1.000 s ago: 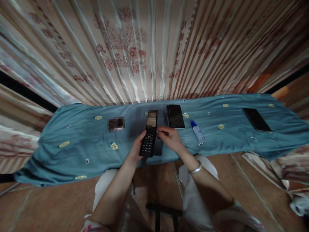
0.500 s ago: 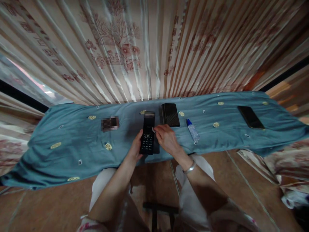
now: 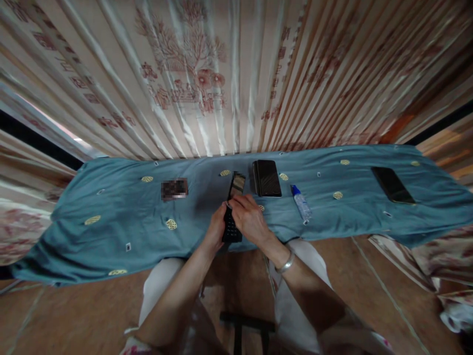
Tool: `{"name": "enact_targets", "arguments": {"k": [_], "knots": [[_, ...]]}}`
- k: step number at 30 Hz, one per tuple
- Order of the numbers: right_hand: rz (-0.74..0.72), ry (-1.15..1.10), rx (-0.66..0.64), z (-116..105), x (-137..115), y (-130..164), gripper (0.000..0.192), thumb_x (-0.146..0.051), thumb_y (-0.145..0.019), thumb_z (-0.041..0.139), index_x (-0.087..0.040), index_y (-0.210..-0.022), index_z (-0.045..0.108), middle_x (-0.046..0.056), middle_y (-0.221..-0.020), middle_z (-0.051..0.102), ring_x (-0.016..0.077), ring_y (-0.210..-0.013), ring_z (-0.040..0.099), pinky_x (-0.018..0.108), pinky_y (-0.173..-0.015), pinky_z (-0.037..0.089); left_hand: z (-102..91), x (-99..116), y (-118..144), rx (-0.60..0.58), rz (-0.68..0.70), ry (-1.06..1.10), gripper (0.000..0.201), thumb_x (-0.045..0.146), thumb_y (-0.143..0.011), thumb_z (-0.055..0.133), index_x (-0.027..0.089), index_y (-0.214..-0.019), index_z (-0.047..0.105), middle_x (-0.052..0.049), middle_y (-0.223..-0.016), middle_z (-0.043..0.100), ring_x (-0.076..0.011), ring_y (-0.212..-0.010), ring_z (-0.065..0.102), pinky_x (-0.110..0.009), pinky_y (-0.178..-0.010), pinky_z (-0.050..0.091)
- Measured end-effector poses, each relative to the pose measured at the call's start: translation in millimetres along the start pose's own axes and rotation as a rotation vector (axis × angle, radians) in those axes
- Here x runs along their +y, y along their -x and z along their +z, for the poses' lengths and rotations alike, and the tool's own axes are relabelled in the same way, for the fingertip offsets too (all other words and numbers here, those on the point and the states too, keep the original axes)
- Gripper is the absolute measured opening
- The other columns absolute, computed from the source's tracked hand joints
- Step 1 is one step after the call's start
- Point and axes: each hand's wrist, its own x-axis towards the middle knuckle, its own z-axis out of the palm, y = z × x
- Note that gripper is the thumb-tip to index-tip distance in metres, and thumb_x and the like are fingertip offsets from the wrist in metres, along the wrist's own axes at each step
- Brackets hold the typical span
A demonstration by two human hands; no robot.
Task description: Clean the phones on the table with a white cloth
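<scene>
Currently a black flip phone (image 3: 232, 213) is held open over the near edge of the table, above the blue cloth (image 3: 111, 212). The left hand (image 3: 216, 230) is wrapped around the keypad half from the left; the right hand (image 3: 248, 220) is laid across the hinge area, fingers curled over it. Risk, as judged: the hinge could be overstressed if the screen half is pushed sideways, and the phone could slip off the edge if the grip loosens on the smooth plastic. The cloth looks soft, wrinkled, dotted with yellow ovals. Flat, glossy dark smartphone (image 3: 267, 178) just beyond; small clear bottle (image 3: 302, 202), blue cap, lying beside it. Second dark phone (image 3: 393, 184) well apart right.
</scene>
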Motion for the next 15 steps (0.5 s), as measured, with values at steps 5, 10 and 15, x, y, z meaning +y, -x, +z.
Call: {"name": "enact_targets", "arguments": {"k": [5,10,15], "knots": [[-0.009,-0.048,0.021,1,6,0,0.029,-0.011,-0.093,0.042,-0.017,-0.107,0.067,0.011,-0.107,0.066,0.0232,-0.099,0.056,0.039,-0.09,0.051,1.6,1,1,0.028,0.058,-0.096,0.043,0.053,-0.074,0.066,0.013,-0.089,0.068,-0.002,-0.085,0.07,-0.0157,-0.084,0.062,-0.026,-0.079,0.046],[0.028,-0.021,0.02,3,18,2,0.028,-0.011,-0.091,0.043,-0.016,-0.106,0.067,0.011,-0.102,0.068,0.025,-0.095,0.059,0.042,-0.086,0.052,5.1,13,2,0.024,-0.087,0.013,0.051,0.059,-0.078,0.059,0.013,-0.1,0.066,-0.005,-0.083,0.069,-0.0171,-0.075,0.065,-0.027,-0.066,0.05],[0.043,-0.082,0.079,5,12,0,0.023,-0.016,-0.093,0.045,-0.018,-0.105,0.065,0.01,-0.106,0.068,0.0229,-0.099,0.062,0.038,-0.091,0.052,4.1,4,-1,-0.021,-0.085,0.054,0.057,0.064,-0.081,0.051,0.014,-0.103,0.067,-0.006,-0.089,0.071,-0.0187,-0.086,0.066,-0.027,-0.075,0.05]]}}
